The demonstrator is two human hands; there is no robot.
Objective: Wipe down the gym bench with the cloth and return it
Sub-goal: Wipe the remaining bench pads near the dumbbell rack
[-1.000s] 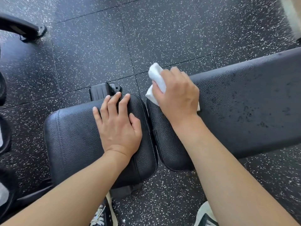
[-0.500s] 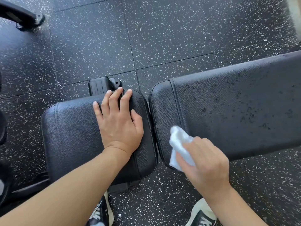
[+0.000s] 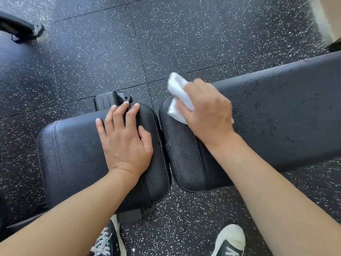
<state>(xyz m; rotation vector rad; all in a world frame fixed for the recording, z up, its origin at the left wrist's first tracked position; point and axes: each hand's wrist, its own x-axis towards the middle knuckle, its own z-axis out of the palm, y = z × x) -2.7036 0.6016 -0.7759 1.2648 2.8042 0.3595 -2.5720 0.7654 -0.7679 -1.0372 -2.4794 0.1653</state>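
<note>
Head view: right hand [image 3: 206, 111] grips the white cloth [image 3: 177, 95] on the desk [image 3: 286, 117]; left hand [image 3: 125, 139] rests flat, fingers straight.

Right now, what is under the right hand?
The right hand holds a white cloth against the end of the long bench pad. The cloth sticks out past the fingers; the part beneath the palm is covered.

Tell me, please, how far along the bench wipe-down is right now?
Early to midway. The right hand holds the white cloth at the far edge of the long pad, whose right stretch is speckled with droplets. The left hand rests flat on the seat pad. Left: that stretch, then returning the cloth.
</note>
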